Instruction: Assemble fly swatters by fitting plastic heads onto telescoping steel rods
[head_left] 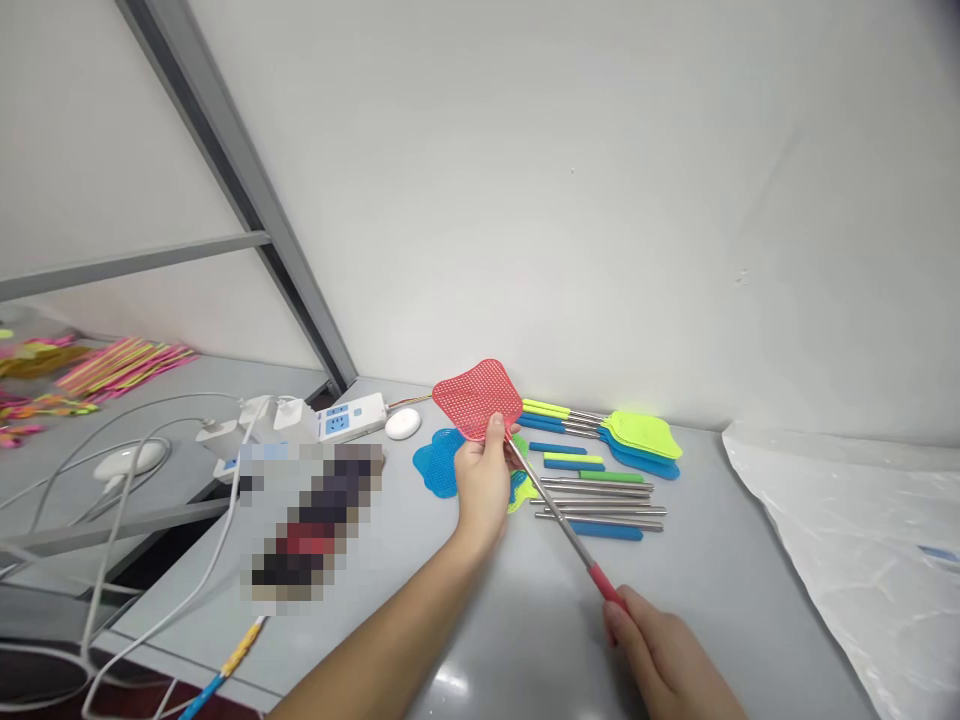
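A red fly swatter (pixel 478 398) with a perforated head, a metal rod and a red grip is held up over the table. My left hand (pixel 484 475) pinches the base of its head, thumb on top. The red grip sits in my closed right hand (pixel 652 640). Under my left hand lie blue swatter heads (pixel 437 463) and a yellow-green one (pixel 523 497), partly hidden. Right of them are metal rods (pixel 607 505) and loose grips in blue (pixel 607 531), green (pixel 611 477) and yellow. Assembled yellow and blue swatters (pixel 641 435) are stacked behind these.
A power strip (pixel 351 418) with plugs and white cables stands at the left, beside a white round object (pixel 403 424). A blurred-out item (pixel 315 525) lies in front. White plastic sheeting (pixel 840 540) covers the right side. A grey frame post (pixel 255 200) rises at left.
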